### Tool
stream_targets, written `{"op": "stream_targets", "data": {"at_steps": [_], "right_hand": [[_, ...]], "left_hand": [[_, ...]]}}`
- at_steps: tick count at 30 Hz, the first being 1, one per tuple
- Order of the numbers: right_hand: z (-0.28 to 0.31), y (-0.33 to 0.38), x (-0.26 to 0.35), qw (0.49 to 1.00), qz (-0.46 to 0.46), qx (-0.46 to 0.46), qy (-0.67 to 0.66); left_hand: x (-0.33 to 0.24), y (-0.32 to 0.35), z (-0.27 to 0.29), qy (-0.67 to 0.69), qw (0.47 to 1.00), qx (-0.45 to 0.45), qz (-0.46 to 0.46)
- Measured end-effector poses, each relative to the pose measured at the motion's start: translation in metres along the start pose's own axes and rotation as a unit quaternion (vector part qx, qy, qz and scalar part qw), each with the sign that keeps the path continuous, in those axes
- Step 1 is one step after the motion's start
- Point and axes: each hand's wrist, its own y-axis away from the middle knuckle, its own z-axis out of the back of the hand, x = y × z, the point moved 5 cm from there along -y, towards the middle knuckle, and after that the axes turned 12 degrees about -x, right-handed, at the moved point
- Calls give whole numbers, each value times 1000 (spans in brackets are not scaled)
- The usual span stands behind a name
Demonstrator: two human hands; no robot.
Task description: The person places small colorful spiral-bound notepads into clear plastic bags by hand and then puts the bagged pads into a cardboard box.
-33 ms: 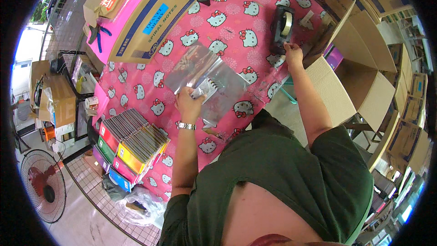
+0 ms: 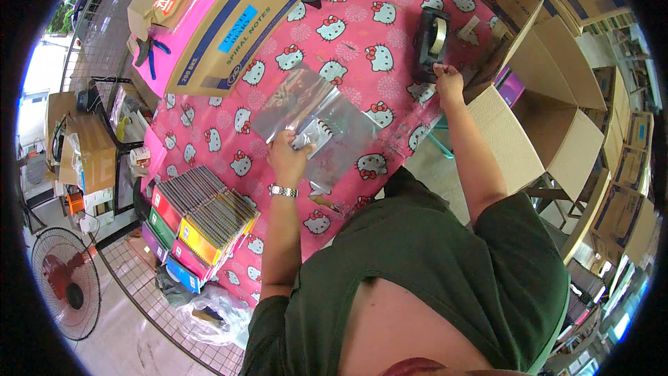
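A clear plastic bag (image 2: 341, 150) lies on the pink table, with light glare across it. Inside or under its folds a small white spiral-like shape shows, too glary to make out. My left hand (image 2: 287, 157), wearing a metal watch, rests on the bag's left part, its fingers curled onto the plastic. Farther right stands a black tape dispenser (image 2: 423, 49) holding a roll of clear tape (image 2: 438, 36). At the dispenser's near end my right hand (image 2: 449, 82) is closed in a pinch; the bit of tape between the fingertips is too small to see clearly.
Spiral notebooks (image 2: 209, 212) in several colours stand stacked at the left table edge. A large carton (image 2: 240, 35) with blue-handled pliers (image 2: 153, 57) on its side stands far left. An open carton (image 2: 550, 118) is at my right. A fan (image 2: 66, 282) stands on the floor.
My left hand has shifted very slightly on the plastic. The right hand and the tape dispenser look the same.
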Motion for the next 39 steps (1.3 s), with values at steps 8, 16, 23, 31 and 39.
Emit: {"op": "stream_targets", "data": {"at_steps": [8,16,23,31,39], "right_hand": [[-9,79,-56,892,-211,158,-368],[-187,236,108,648,280,707,56],[-255,272,91,324,495,712,378],[-167,296,88,502,560,657,58],[-138,322,110,570,596,552,122]], "left_hand": [[48,3,-23,275,961,5,38],[54,12,-42,338,935,33,106],[27,18,-15,292,956,-4,40],[24,47,-8,14,975,-117,-187],[96,143,-37,323,907,100,251]]}}
